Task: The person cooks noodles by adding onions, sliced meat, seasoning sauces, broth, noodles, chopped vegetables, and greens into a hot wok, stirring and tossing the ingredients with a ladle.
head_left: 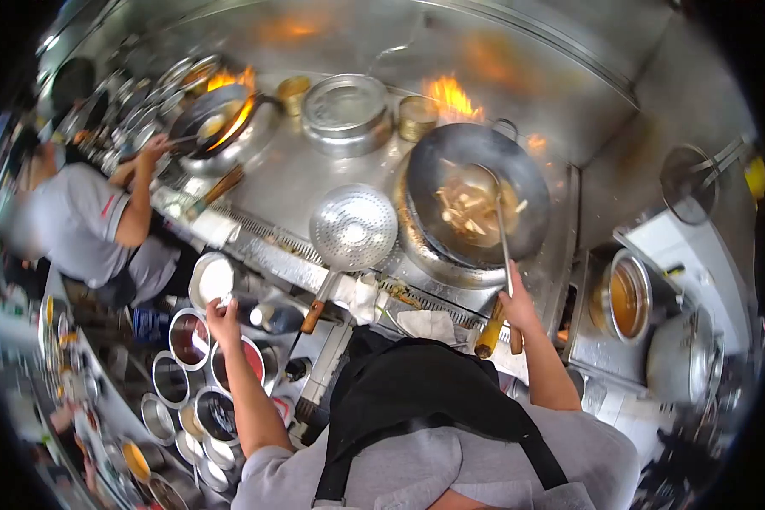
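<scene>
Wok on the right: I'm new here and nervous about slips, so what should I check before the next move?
1. Ladle gripped in right hand: ok.
2. Food inside the wok: ok.
3. No flames rising behind the wok: not ok, they show beyond its far rim.
4. Strainer outside the wok: ok, beside it.
5. Left hand holding nothing: cannot tell.
6. Food cooked through: cannot tell.

The metal worktop [272,197] carries a wok [478,153] at right, a pot [347,127] between two tins [417,119], and a strainer [354,227] whose wooden handle [313,317] reaches over the front edge; cloths [363,296] lie along that edge.
</scene>
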`<state>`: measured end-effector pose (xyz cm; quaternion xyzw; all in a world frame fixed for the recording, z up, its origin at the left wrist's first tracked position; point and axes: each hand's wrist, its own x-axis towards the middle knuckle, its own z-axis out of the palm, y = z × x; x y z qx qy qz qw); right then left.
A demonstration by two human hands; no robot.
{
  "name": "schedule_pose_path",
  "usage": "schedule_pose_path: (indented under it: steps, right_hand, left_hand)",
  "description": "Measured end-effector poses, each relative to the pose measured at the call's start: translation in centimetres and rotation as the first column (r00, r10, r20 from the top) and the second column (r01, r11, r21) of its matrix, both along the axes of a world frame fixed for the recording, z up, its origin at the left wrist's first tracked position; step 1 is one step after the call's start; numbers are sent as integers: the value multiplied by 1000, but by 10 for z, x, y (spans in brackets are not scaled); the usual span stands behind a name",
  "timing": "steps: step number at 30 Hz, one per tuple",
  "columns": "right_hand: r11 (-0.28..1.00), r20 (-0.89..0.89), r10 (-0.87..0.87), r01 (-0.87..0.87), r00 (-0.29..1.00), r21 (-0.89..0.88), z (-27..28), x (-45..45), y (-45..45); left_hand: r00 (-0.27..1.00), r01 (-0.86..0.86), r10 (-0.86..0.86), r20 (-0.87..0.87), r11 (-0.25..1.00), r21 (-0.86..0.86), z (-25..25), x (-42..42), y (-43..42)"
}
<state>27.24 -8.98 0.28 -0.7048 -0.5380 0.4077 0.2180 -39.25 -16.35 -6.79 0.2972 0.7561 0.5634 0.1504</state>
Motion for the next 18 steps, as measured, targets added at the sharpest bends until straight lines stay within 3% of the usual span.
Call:
schedule_pose_path:
  steps: [1,4,5,6,7,8,9,11,12,14,15,17,18]
  right_hand:
    - [996,302,43,-18,952,-84,34,-16,2]
    - [984,390,154,-175,908,18,10,14,2]
    - [964,452,191,-253,871,81,7,23,1]
    - [973,452,184,-227,873,43,1,37,9]
    - [947,421,277,-320,864,33,36,26,15]
    - [862,472,268,-427,840,272,4,52,27]
    - [844,455,276,-440,846,306,16,46,34]
    - [805,279,360,-448,890,390,25,25,56]
    - [765,275,450,-526,850,372,25,13,68]
    - [618,265,607,-655,749,434,56,-44,64]
    - [574,255,657,-691,709,439,56,-70,63]
    - [462,36,867,-829,497,316,57,-117,55]
    - [355,33,922,-875,387,329,59,-142,38]
  left_hand:
    - [1000,-19,19,18,999,-38,0,4,-8]
    - [989,-135,139,40,986,-95,-34,-8,-41]
    - [978,-142,148,144,989,-52,16,32,-54]
    - [965,-207,180,-188,969,-136,9,35,-67]
    - [957,-261,226,-183,945,-199,14,39,-85]
    - [915,-348,262,-305,897,-274,77,85,-98]
    - [939,-336,296,-177,899,-282,117,113,-115]
    - [855,-437,326,-403,873,-219,118,132,-168]
    - [790,-497,347,-506,845,-196,107,131,-201]
    - [908,-411,358,-217,860,-302,119,136,-269]
    - [905,-426,400,-146,844,-326,141,153,-300]
    - [850,-522,520,-83,815,-249,151,172,-363]
    - [826,-560,560,-68,797,-226,153,180,-395]
